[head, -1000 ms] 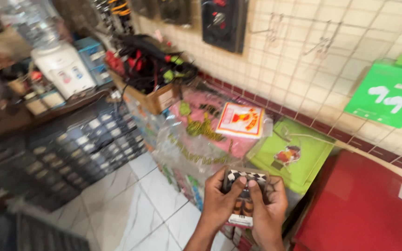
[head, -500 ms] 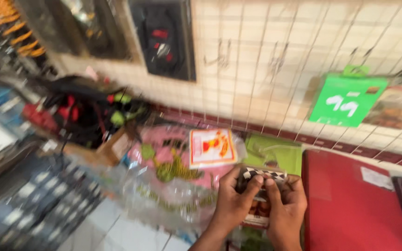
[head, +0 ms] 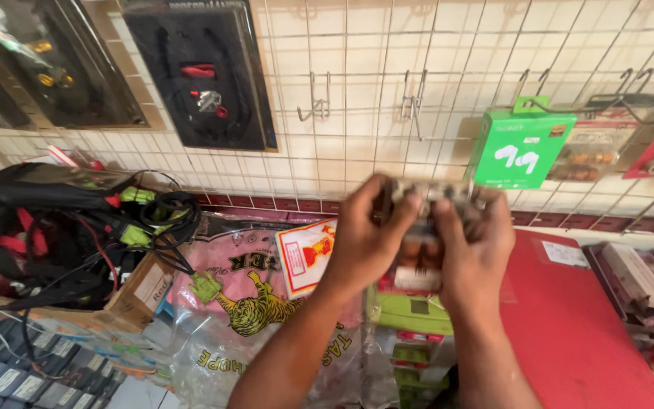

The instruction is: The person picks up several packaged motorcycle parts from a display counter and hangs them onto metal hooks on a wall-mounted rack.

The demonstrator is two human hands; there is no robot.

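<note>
Packet (head: pixel 418 246) upright, long axis vertical, pinched between left hand (head: pixel 365 242) and right hand (head: pixel 474 254).

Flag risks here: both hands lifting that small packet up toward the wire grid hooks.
1. The packet is pinched by the left hand and right hand and looks blurred; its hang hole isn't visible, so it may miss the empty hook.
2. The green card hangs close by; a nudge could knock it off.
3. If dropped, the packet may land among the bags below.
</note>
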